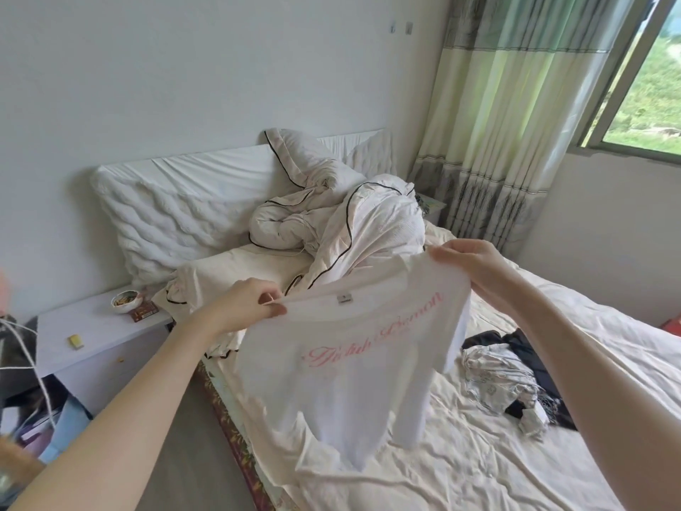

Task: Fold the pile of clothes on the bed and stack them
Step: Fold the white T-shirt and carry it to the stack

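A white T-shirt with pink script lettering hangs in the air above the bed, spread between both hands. My left hand pinches its left shoulder near the collar. My right hand grips the other shoulder, higher and farther right. The shirt's hem dangles just above the sheet. A small pile of clothes, grey-patterned and black pieces, lies crumpled on the bed to the right of the shirt.
A bunched white duvet with dark piping fills the head of the bed, next to a large pillow. A white nightstand at left holds a bowl and small items. Curtains and a window stand at right.
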